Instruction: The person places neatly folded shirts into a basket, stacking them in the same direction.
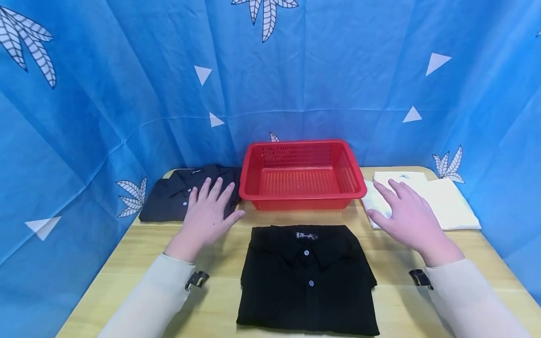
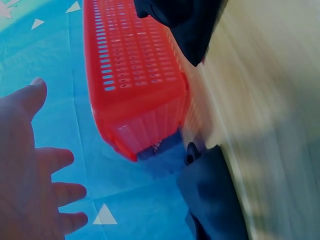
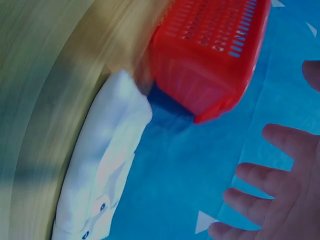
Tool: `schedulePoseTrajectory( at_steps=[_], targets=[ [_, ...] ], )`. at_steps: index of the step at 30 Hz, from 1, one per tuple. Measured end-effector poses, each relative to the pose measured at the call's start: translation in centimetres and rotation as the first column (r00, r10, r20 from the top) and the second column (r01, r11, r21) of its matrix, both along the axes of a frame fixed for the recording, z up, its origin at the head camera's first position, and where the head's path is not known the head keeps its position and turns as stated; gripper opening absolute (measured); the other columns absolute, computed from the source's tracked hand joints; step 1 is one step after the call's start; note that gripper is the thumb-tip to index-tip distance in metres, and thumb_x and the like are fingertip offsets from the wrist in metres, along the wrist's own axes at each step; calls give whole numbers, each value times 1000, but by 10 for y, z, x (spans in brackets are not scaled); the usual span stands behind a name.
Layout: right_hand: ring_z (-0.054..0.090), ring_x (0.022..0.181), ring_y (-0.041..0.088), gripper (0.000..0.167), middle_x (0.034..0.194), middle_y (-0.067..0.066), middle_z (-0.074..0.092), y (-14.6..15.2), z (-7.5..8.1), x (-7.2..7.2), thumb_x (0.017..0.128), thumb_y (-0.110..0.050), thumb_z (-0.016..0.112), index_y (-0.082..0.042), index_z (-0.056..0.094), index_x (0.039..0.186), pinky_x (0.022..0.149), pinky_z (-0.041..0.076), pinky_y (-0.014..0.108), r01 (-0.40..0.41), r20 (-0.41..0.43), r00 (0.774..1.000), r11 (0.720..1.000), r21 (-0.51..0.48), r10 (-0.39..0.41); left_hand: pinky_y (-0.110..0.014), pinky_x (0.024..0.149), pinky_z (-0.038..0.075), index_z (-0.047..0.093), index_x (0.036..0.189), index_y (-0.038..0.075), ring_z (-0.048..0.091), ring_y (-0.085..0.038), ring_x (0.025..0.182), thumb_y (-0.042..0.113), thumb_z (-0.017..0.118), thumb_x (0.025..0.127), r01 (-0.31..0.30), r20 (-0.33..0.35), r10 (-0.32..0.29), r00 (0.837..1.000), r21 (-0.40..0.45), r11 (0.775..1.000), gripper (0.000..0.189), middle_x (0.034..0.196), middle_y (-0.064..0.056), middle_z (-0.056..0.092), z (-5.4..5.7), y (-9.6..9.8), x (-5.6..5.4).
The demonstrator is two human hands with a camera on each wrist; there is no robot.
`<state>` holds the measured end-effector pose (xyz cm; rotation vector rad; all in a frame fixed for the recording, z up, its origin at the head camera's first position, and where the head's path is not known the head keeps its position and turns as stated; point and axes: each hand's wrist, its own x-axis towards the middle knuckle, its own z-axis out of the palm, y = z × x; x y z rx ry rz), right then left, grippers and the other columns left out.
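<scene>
My left hand [image 1: 205,217], fingers spread, hovers by a folded dark shirt [image 1: 165,203] at the back left, overlapping it in the head view. On the other side my right hand [image 1: 407,217] is also spread, in front of folded white clothing [image 1: 454,206]. Neither hand holds anything. Between them, near the front, lies a folded black shirt [image 1: 308,291] with its collar toward the back and pale buttons showing. Behind it stands a red plastic basket [image 1: 302,204] with perforated sides and nothing inside. Buttons show on the white clothing [image 3: 107,155] in the right wrist view.
All of this rests on a light wooden table [image 1: 220,286]. A blue patterned curtain [image 1: 296,84] hangs close behind the basket and along both sides. Each sleeve cuff has a small dark clip [image 1: 197,280] at the wrist.
</scene>
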<state>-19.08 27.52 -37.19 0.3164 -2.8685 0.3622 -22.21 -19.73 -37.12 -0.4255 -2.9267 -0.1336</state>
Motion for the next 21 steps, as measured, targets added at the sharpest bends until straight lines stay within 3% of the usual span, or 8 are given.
schedulePoseTrajectory(
  at_steps=[13, 21],
  targets=[
    [36, 134, 52, 77, 153, 26, 37, -8, 4, 11, 94, -55, 62, -11, 42, 154, 98, 36, 75, -35, 79, 996, 998, -56, 39, -68, 115, 13, 40, 156, 16, 21, -41, 148, 67, 56, 92, 25, -38, -24, 999, 19, 1000, 83, 156, -16, 40, 3, 2, 8],
    [46, 128, 47, 75, 144, 22, 48, -13, 3, 18, 96, -54, 62, -9, 44, 152, 94, 43, 70, -89, 112, 989, 991, -100, 100, -61, 112, 31, 47, 152, 12, 39, -37, 138, 67, 48, 97, 70, 51, -72, 996, 48, 996, 77, 147, -14, 51, 1, 5, 18]
  ],
)
